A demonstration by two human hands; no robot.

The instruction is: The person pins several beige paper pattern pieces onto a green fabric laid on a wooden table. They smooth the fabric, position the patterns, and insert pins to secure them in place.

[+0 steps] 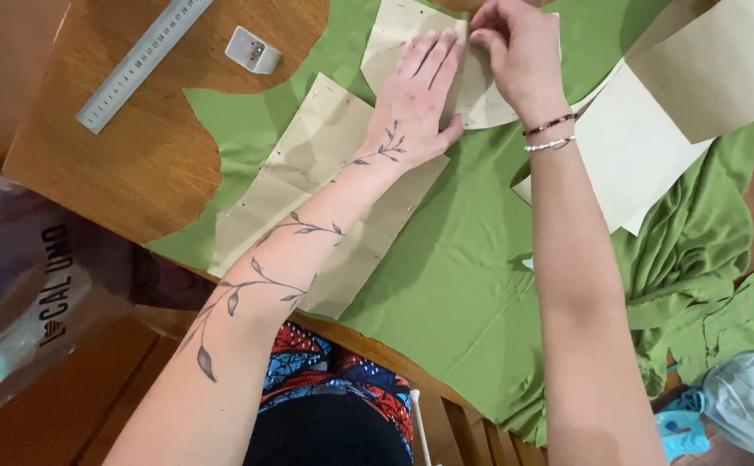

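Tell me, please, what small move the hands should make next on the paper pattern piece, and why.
Probably press the pinched edge down. The left hand lies flat on the tan paper pattern piece, holding it against the green fabric, while the right hand pinches its upper edge with the fingers, so that edge seems not yet fixed.

The fabric (455,285) is showing a plain leaf green. The paper pieces (308,173) lying on it are looking pale tan, dotted with tiny pins. The table (135,173) is glowing warm brown, and the ruler (140,60) is shining silver-grey with dark marks. The small box (253,49) is appearing light grey. The left forearm (265,259) is bearing a dark leafy vine tattoo. The right wrist (551,134) is wearing one dark red and one white bracelet. The garment (342,380) below is showing a red, blue and black print. The bag (752,401) is looking translucent grey beside something turquoise (679,427).
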